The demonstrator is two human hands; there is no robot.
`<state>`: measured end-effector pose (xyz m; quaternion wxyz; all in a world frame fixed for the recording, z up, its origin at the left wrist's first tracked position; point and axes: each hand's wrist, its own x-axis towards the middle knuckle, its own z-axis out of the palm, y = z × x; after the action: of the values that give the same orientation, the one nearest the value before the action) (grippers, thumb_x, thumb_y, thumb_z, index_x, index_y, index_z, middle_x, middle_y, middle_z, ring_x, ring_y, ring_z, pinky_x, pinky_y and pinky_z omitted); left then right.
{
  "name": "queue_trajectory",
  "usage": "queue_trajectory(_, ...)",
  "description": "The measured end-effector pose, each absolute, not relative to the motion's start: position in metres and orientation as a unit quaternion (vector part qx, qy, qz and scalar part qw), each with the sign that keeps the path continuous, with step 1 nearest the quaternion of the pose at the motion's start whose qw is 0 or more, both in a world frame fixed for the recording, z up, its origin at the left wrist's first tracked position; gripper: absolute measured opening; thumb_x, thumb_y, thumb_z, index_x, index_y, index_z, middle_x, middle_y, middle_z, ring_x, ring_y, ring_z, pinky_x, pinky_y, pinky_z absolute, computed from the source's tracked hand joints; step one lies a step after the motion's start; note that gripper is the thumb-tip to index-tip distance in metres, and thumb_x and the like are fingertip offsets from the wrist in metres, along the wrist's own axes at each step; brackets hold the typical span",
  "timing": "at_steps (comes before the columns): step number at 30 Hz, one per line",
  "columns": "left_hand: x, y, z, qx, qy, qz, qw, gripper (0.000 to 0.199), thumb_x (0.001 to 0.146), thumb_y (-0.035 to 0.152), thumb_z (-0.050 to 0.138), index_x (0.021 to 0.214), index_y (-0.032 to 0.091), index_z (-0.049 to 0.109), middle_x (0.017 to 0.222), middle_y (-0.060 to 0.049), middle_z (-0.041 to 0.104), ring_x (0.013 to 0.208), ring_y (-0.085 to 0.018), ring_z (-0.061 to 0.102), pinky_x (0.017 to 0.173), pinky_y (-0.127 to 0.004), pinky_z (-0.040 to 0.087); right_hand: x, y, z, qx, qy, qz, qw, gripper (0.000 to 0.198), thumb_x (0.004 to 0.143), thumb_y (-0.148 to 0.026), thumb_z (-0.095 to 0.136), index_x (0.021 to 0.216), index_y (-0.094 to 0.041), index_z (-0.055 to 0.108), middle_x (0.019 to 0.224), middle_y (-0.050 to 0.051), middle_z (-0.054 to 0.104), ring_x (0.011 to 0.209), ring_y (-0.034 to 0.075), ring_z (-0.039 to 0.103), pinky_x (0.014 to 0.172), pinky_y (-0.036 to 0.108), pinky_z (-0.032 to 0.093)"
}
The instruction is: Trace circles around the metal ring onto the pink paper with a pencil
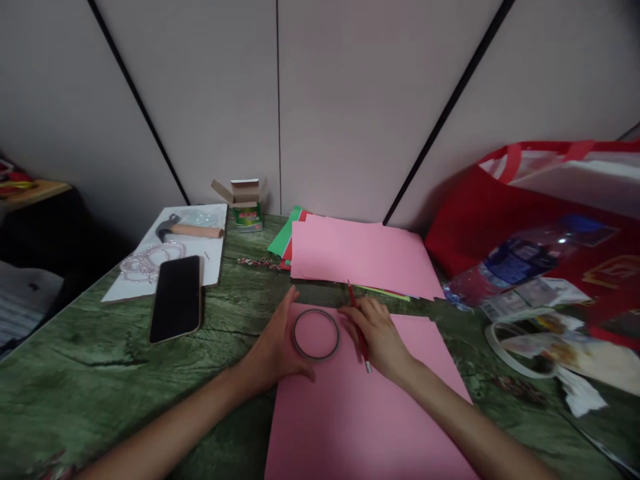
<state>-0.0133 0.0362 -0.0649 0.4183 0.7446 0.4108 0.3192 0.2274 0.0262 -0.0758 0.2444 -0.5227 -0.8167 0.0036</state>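
Observation:
A thin grey ring (295, 340) lies flat near the upper left corner of a pink paper sheet (370, 420). Just left of it, my left hand (274, 352) rests on the sheet's edge, with thumb and fingers spread around that side of the ring and nothing gripped. To the ring's right, my right hand (381, 337) is closed around a slim red pencil (362, 340). The pencil's dark tip points away from me, and its silver end shows below the fingers.
Behind the sheet lies a pink paper stack (360, 253). A phone (177, 298), a hammer (195, 230), beaded strands (150, 260) and a small open box (247, 210) are left. A plastic bottle (520, 263), red bag (465, 227) and tape roll (500, 353) are right.

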Motion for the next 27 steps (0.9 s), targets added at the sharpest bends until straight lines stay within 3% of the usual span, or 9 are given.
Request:
queue_trajectory(6, -0.016, 0.037, -0.075, 0.686, 0.410, 0.361, 0.481, 0.137, 0.045, 0.021, 0.088, 0.146, 0.027, -0.004, 0.144, -0.018, 0.030, 0.133, -0.034, 0.029, 0.109, -0.054, 0.022, 0.212, 0.021, -0.077, -0.499, -0.815, 0.057, 0.288, 0.023, 0.094, -0.025, 0.041, 0.111, -0.023, 0.058, 0.094, 0.009, 0.055, 0.086, 0.023, 0.051, 0.072, 0.037, 0.043)
queue_trajectory(12, -0.015, 0.038, -0.076, 0.651, 0.414, 0.378, 0.512, 0.131, 0.053, 0.021, 0.085, 0.145, 0.029, -0.007, 0.141, -0.017, 0.032, 0.133, -0.030, 0.031, 0.109, -0.051, 0.024, 0.209, 0.022, -0.079, -0.523, -0.809, 0.040, 0.263, 0.021, 0.093, -0.025, 0.045, 0.110, -0.022, 0.058, 0.094, 0.009, 0.055, 0.088, 0.023, 0.051, 0.073, 0.037, 0.044)
queue_trajectory(21, -0.017, 0.038, -0.078, 0.663, 0.421, 0.382, 0.488, 0.128, 0.056, 0.024, 0.084, 0.145, 0.031, -0.009, 0.140, -0.015, 0.035, 0.131, -0.032, 0.034, 0.108, -0.054, 0.026, 0.205, 0.024, -0.079, -0.544, -0.802, 0.020, 0.245, 0.023, 0.092, -0.026, 0.046, 0.110, -0.024, 0.059, 0.095, 0.008, 0.056, 0.089, 0.023, 0.052, 0.073, 0.036, 0.044)
queue_trajectory(23, -0.016, 0.032, -0.074, 0.722, 0.416, 0.351, 0.426, 0.117, 0.064, 0.025, 0.079, 0.145, 0.031, -0.005, 0.142, -0.015, 0.032, 0.133, -0.032, 0.030, 0.108, -0.055, 0.026, 0.206, 0.024, -0.080, -0.542, -0.802, 0.026, 0.248, 0.023, 0.092, -0.026, 0.045, 0.111, -0.024, 0.059, 0.094, 0.008, 0.055, 0.088, 0.023, 0.051, 0.073, 0.036, 0.044)
queue_trajectory(27, -0.004, 0.020, -0.067, 0.888, 0.305, 0.237, 0.251, 0.066, 0.085, 0.008, 0.047, 0.143, 0.024, 0.019, 0.145, -0.014, 0.030, 0.137, -0.027, 0.022, 0.110, -0.050, 0.026, 0.205, 0.024, -0.079, -0.544, -0.802, 0.025, 0.245, 0.024, 0.092, -0.024, 0.045, 0.111, -0.023, 0.060, 0.094, 0.009, 0.055, 0.088, 0.023, 0.051, 0.073, 0.036, 0.043)
